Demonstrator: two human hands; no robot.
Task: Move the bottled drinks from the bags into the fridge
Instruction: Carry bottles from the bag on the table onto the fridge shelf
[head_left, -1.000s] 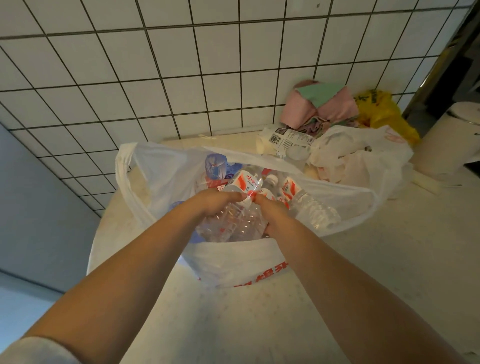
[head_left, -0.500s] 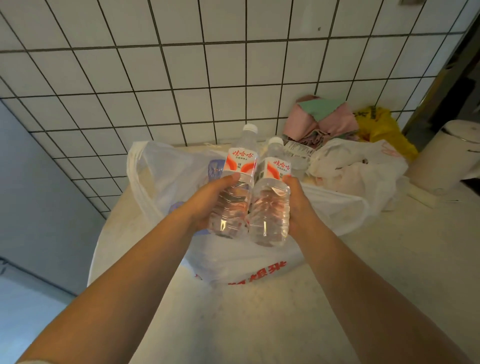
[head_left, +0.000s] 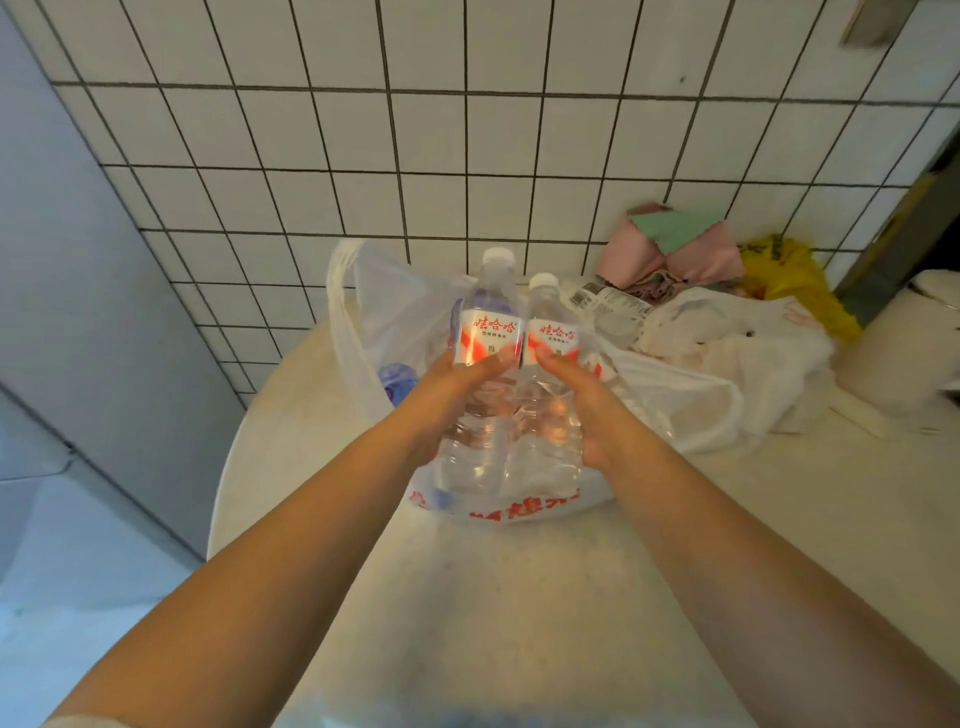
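the left hand grips the left bottle around its lower body, thumb lying across the front just below the label. the right hand grips the right bottle the same way, thumb tip at the lower edge of the label. both bottles are upright, touching side by side, held above the open white bag that sits on the worktop. more bottles remain in the bag; a blue-tinted one shows through the plastic at the left. the fridge is not in view.

handling, as a judgement:
- both bottles appear full and capped, so each carries real weight for one hand.
- the walls are thin, clear and ribbed; they will flex under a hard squeeze. the cap should keep the water in.
- the plastic is smooth. if it is damp, the grip may slip.
- best hold: wrap the fingers round the ribbed body below the label, as now, or round the waist at the label. the neck under the cap is stiffer but gives less control.
- keeping the two bottles pressed together steadies them during the carry.

beside the bag lie a second white bag, a yellow bag and pink cloth against the tiled wall.
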